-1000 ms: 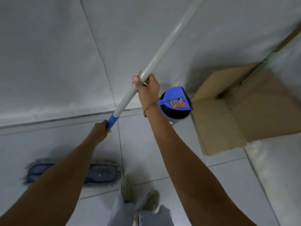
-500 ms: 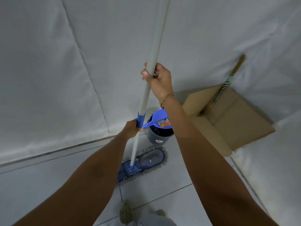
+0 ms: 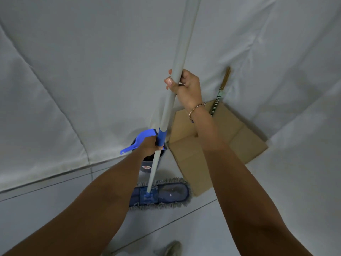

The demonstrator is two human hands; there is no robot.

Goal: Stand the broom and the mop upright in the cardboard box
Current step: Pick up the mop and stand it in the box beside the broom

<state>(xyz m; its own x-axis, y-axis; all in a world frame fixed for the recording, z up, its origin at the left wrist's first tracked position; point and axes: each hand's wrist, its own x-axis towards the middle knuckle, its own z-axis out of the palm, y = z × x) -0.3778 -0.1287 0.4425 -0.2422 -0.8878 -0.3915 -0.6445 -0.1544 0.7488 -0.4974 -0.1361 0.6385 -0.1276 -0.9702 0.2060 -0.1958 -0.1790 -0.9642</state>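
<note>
Tiled floor [image 3: 55, 209], bucket [image 3: 147, 163] beside cardboard box [image 3: 230, 137], mop [image 3: 158, 194] outside

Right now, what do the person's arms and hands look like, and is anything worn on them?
Both arms are bare, with no sleeves in view and no gloves. The right hand has a thin chain bracelet of metallic links at the wrist. The left hand shows nothing worn. No watch is visible.

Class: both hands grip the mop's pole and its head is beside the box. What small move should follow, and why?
Probably lift the blue flat mop and swing it right, over the brown cardboard box. Left hand and right hand grip its grey pole, its head sits outside the box, and the striped-handled broom already stands inside.
</note>
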